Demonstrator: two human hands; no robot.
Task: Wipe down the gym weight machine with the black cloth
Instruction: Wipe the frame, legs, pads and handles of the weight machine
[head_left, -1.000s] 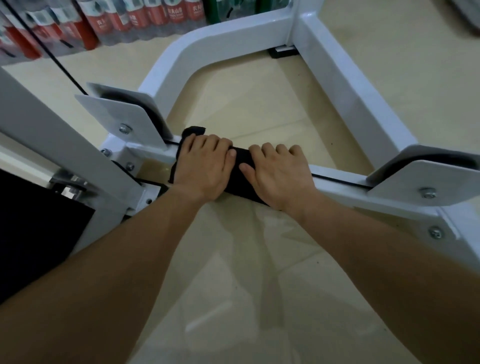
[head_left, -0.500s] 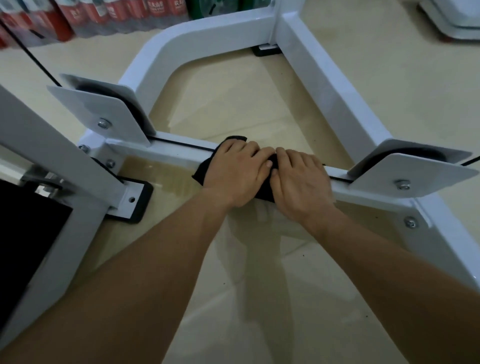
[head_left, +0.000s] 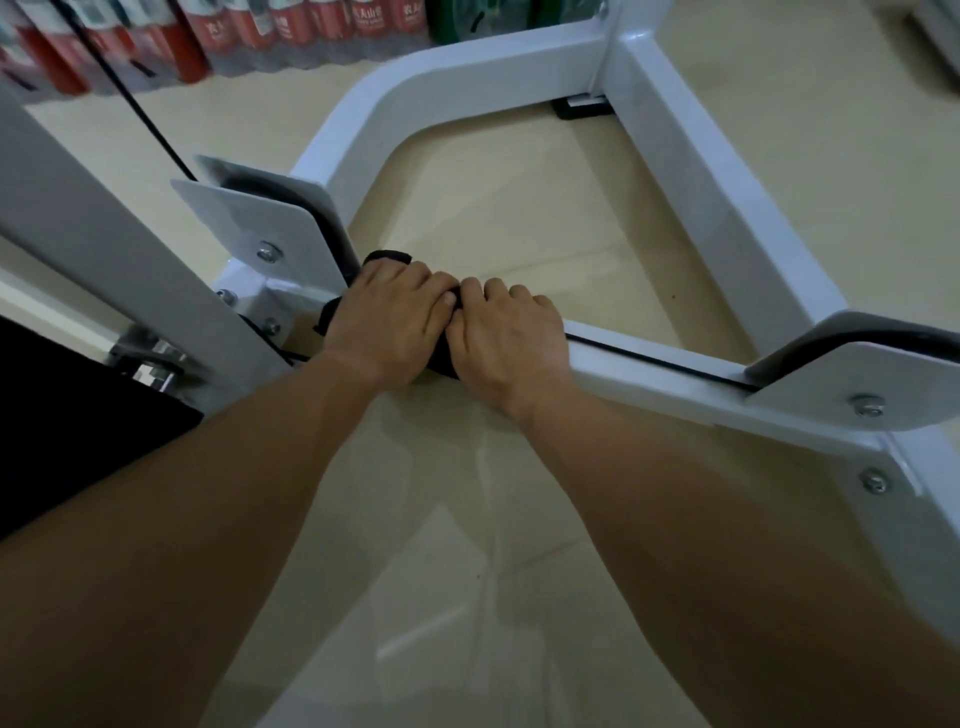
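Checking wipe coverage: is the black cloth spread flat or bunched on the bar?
Bunched. Both hands cover the black cloth; only crumpled edges show beside the left hand and right hand.

Dim, bluish light; soft glare on floor (head_left: 415, 639); edges bowed, perhaps slightly blurred.

Both forearms reach forward and inward, bare, converging at the wrists; the left hand (head_left: 390, 321) lies palm down, fingers (head_left: 415, 280) curled forward and pressing; the right hand (head_left: 506, 347) lies palm down just beside it, its fingers (head_left: 493, 291) bent at the knuckles; the left thumb touches the right index finger; both wrists are slightly raised.
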